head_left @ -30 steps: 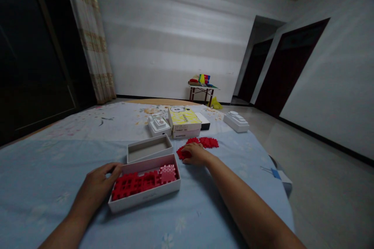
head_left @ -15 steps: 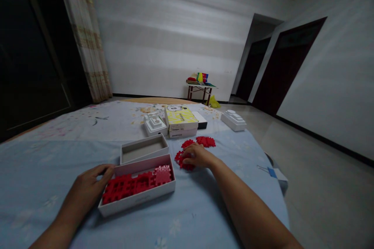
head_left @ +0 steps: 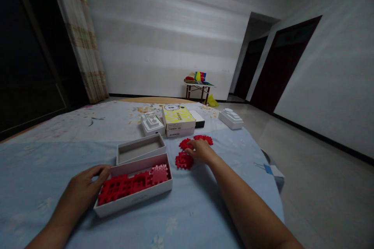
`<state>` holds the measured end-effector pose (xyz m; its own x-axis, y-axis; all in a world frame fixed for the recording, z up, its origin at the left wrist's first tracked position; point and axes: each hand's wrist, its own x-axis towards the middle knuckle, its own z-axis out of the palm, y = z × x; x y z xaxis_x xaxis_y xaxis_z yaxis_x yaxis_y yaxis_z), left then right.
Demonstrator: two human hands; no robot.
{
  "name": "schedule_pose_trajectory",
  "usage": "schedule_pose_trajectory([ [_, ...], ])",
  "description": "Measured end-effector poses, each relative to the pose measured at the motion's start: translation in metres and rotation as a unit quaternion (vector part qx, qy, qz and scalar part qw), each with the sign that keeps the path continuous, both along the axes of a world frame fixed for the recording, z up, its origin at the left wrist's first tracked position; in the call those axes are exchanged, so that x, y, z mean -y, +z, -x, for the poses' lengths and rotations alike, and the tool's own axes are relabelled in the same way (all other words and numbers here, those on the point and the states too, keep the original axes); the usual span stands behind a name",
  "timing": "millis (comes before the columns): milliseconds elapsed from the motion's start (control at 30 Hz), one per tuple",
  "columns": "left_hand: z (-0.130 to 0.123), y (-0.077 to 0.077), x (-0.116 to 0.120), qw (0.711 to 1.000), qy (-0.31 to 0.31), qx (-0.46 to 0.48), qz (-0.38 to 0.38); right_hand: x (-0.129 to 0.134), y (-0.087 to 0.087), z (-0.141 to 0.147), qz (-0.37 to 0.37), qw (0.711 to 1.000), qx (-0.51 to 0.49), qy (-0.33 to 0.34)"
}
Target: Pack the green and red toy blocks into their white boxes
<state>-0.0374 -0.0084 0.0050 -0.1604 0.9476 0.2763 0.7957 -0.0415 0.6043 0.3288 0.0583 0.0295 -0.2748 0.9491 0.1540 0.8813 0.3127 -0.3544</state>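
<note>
My left hand (head_left: 87, 181) is closed on the left end of an open white box (head_left: 136, 199), its fingers curled at the rim. Inside that box lie red interlocking plastic pieces (head_left: 122, 186), with a lighter pinkish-red piece (head_left: 159, 174) at the right end. My right hand (head_left: 201, 151) hovers low over the cloth, thumb and fingers apart, its fingertips at the edge of a red notched piece (head_left: 184, 143). Another red notched piece (head_left: 184, 160) lies nearer to me, just left of and below that hand. Beyond the fingers rest further red pieces (head_left: 204, 139).
Behind the box sits a second shallow white tray or lid (head_left: 142, 149). Farther back are a yellow and white carton (head_left: 179, 120), a white moulded object (head_left: 152, 123), a black-sided box (head_left: 198, 118) and another white object (head_left: 230, 119). A blue flowered cloth (head_left: 122, 231) covers the table.
My right hand has moved off the nearer red piece, away from me, to the piece behind it. My left hand stays at the box. The whole view has shifted slightly.
</note>
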Motion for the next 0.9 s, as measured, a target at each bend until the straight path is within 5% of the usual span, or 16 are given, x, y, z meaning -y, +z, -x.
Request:
schedule_pose_trajectory([
  [200, 0.001, -0.001, -0.001, 1.000, 0.001, 0.004, 0.011, 0.003, 0.003, 0.003, 0.057, 0.993, 0.028, 0.100],
  [900, 0.001, 0.000, -0.002, 1.000, 0.002, -0.001, 0.001, -0.009, -0.009, -0.010, 0.132, 0.973, -0.039, 0.184],
])
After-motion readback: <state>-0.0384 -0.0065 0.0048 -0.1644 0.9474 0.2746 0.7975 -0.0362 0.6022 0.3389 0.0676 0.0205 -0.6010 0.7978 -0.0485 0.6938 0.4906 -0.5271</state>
